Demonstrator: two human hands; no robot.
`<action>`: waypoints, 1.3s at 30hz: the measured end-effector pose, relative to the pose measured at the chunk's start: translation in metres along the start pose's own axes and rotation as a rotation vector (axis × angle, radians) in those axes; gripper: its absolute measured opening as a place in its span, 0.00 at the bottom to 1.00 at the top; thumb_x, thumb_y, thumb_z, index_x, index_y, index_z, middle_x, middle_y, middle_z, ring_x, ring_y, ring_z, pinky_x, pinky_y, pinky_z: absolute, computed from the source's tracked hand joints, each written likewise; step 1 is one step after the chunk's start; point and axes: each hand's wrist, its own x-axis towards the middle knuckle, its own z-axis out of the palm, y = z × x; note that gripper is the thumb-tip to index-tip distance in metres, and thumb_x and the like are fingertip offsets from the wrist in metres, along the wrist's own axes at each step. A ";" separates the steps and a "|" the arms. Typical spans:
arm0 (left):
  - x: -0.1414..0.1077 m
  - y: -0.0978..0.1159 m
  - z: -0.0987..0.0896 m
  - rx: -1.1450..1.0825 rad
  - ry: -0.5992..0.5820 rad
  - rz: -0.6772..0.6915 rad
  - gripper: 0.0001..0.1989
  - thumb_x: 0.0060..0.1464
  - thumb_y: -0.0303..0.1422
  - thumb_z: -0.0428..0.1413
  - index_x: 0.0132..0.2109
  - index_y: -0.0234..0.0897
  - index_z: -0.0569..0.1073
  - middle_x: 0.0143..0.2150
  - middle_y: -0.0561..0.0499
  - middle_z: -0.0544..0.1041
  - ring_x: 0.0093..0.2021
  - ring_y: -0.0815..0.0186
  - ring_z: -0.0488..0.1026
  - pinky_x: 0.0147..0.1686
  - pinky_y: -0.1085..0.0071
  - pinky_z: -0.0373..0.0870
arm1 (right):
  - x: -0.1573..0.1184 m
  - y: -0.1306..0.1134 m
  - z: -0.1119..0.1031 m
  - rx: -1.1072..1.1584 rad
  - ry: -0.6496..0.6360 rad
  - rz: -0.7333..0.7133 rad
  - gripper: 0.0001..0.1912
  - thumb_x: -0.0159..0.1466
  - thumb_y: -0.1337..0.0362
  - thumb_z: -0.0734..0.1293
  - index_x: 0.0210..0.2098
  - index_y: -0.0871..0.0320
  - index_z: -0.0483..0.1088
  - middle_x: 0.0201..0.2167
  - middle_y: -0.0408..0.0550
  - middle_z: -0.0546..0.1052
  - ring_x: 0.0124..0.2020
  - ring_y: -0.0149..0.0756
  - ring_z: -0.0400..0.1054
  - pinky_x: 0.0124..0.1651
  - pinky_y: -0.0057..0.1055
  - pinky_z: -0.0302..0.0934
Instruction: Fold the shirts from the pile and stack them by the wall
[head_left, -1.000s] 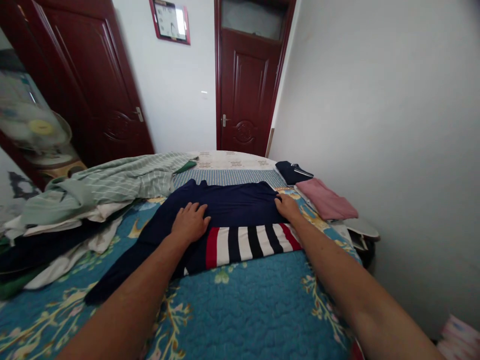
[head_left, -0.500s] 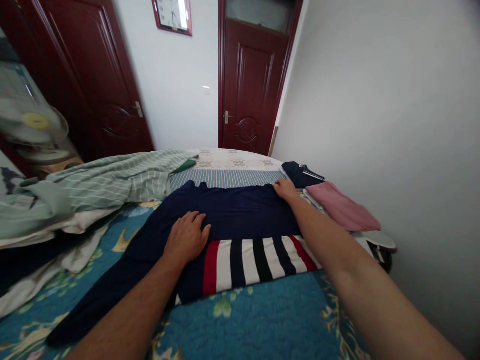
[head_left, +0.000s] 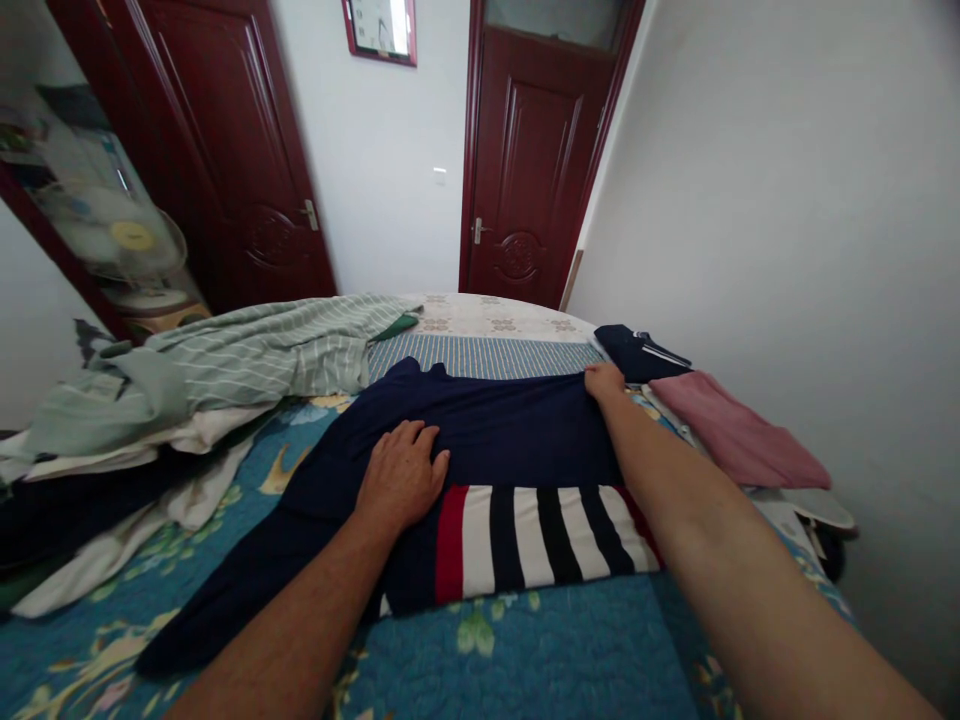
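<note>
A navy shirt [head_left: 517,425] lies spread on the bed, with a panel of red, white and black stripes [head_left: 551,535] along its near side. One long navy sleeve [head_left: 225,590] stretches toward the lower left. My left hand [head_left: 405,470] rests flat on the shirt's middle, fingers spread. At the far right corner, my right hand [head_left: 604,380] pinches the shirt's edge, which is drawn taut and slightly raised. My right forearm covers the right end of the striped panel.
A green striped garment [head_left: 262,360] tops a heap of clothes on the left. To the right lie a folded pink garment [head_left: 739,425] and a folded navy garment [head_left: 641,352] by the wall. A blue floral bedspread [head_left: 555,650] lies underneath. A fan [head_left: 135,240] stands far left.
The camera has turned a little left. My right hand has drawn the far corner slightly outward and the far edge looks tighter. My left hand still lies on the shirt.
</note>
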 end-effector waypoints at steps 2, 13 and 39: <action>0.000 0.000 0.000 -0.008 -0.003 -0.004 0.24 0.70 0.44 0.51 0.65 0.40 0.76 0.67 0.39 0.75 0.69 0.46 0.69 0.70 0.46 0.64 | 0.000 0.005 0.000 0.010 -0.047 -0.003 0.24 0.68 0.66 0.63 0.58 0.61 0.82 0.56 0.58 0.83 0.59 0.46 0.76 0.62 0.34 0.66; -0.002 0.004 -0.005 -0.126 0.025 -0.037 0.23 0.71 0.42 0.51 0.65 0.38 0.76 0.64 0.37 0.77 0.66 0.49 0.71 0.69 0.50 0.64 | -0.057 -0.007 -0.006 -0.124 -0.098 -0.207 0.34 0.68 0.60 0.66 0.72 0.65 0.68 0.73 0.67 0.65 0.74 0.55 0.59 0.74 0.46 0.54; 0.019 -0.096 -0.060 -1.233 -0.344 -0.694 0.21 0.56 0.51 0.63 0.46 0.40 0.83 0.40 0.41 0.87 0.41 0.50 0.86 0.41 0.57 0.83 | -0.209 -0.055 -0.018 -0.081 -0.198 -0.471 0.30 0.78 0.50 0.57 0.73 0.56 0.66 0.75 0.58 0.64 0.77 0.53 0.54 0.75 0.54 0.51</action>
